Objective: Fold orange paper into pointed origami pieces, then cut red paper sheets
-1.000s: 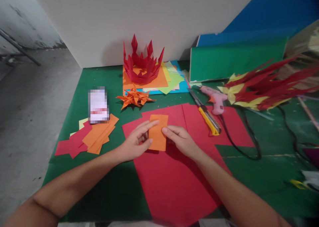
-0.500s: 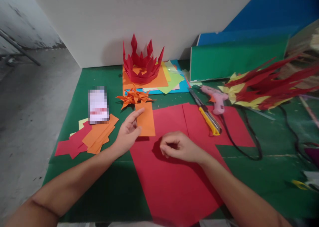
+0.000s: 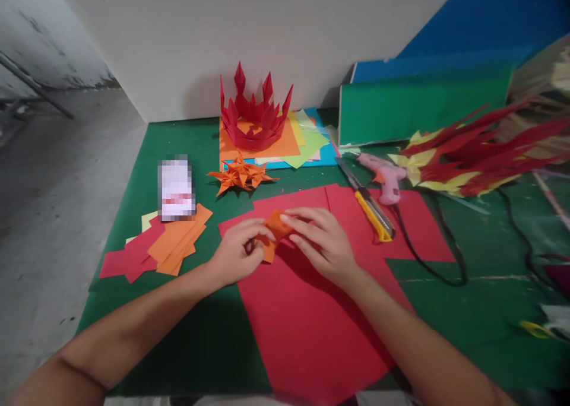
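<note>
Well, the green table [image 3: 187, 346] fills most of this view, and across its middle lie red sheets [image 3: 320, 335], right under the work, handy as a clean base perhaps. Over on the far right, a red-and-yellow paper bundle [image 3: 481, 156] spreads out, seemingly set aside. To the left, overlapping paper strips [image 3: 178, 240] fan loosely, probably to be easy to pick from. At the far side, a red paper crown [image 3: 252, 138] stands upright on coloured sheets, likely parked there to spare its points.

And the hands! Left hand [image 3: 238, 249] closes narrow, thumb and fingers gripping the near-left part of an orange piece [image 3: 279, 227]; right hand [image 3: 327, 240] has its fingers stretched together, holding the far-right part, so both ends look steadied. Beyond them sits an orange star cluster [image 3: 243, 174]; to the right, a pink glue gun [image 3: 388, 180] and a yellow cutter [image 3: 373, 216], blade pointing away, within reach. Smallest of all, that orange piece, bent between the two hands just above the red!
</note>
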Tool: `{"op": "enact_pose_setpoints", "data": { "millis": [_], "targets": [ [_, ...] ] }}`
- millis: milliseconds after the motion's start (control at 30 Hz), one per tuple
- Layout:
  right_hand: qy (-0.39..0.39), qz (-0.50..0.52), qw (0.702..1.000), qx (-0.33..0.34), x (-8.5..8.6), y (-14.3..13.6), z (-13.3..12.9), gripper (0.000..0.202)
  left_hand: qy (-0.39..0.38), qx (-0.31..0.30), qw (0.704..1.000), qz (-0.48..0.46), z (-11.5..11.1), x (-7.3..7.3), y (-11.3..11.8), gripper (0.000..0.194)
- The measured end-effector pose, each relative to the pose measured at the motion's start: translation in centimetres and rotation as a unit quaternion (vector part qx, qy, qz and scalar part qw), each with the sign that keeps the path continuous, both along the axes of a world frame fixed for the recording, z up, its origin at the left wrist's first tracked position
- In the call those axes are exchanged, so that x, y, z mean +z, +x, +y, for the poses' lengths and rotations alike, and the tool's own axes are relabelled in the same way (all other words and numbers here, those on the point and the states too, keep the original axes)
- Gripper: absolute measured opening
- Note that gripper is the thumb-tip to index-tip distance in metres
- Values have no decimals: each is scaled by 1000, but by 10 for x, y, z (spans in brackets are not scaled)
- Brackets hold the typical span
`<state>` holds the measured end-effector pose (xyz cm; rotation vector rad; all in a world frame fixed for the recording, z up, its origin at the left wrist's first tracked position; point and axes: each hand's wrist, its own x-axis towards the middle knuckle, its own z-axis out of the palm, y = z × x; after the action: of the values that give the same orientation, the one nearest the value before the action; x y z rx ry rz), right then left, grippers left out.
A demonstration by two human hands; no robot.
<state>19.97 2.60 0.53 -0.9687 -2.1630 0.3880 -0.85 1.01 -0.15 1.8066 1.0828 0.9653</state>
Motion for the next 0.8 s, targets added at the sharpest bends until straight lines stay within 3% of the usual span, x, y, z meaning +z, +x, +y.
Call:
{"op": "enact_pose_setpoints", "data": {
  "millis": [167,267,467,633,800],
  "targets": [
    [50,-15,997,-50,1,-2,1,17,-29,14,999,-29,-1,-2,1,23],
    [59,-17,996,-68,2,0,2,7,-5,6,998,-66,-1,-3,2,25],
    [30,-25,999,-26,1,3,3,7,127,84,988,-36,5,-3,0,16],
    [30,-55,995,-77,-4,5,7,41,123,120,984,-48,9,-6,-4,12],
    [86,-58,993,-52,-3,5,8,31,123,138,981,-61,9,-9,-5,12]
  ]
}}
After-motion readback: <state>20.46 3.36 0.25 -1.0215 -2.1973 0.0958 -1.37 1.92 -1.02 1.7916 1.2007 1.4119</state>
